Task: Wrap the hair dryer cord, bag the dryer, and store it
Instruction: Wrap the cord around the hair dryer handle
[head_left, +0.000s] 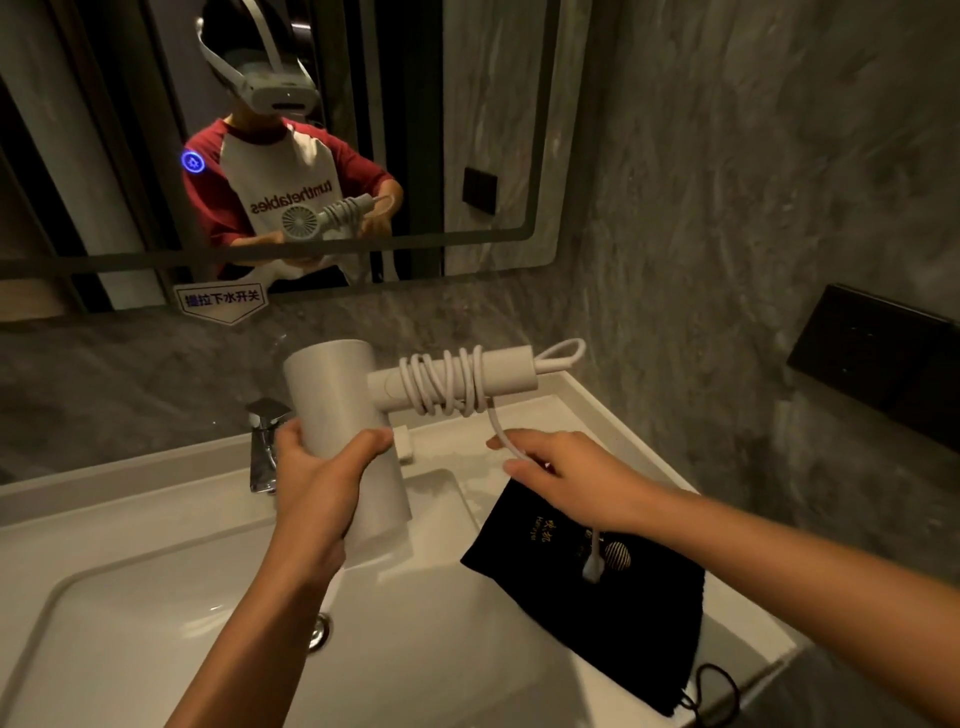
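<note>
My left hand (317, 480) grips the barrel of a white hair dryer (343, 415), held above the sink with its handle pointing right. The white cord (447, 384) is wound in several turns around the handle. My right hand (566, 478) holds the loose end of the cord just below the handle, and the plug (592, 566) dangles under my wrist. A black drawstring bag (613, 613) with gold print lies flat on the counter's right side, under my right forearm.
A white sink basin (156, 623) with a drain (319, 631) lies below, and a chrome tap (265, 441) stands behind my left hand. A mirror (467, 104) hangs on the grey stone wall. A black panel (878, 358) is mounted on the right wall.
</note>
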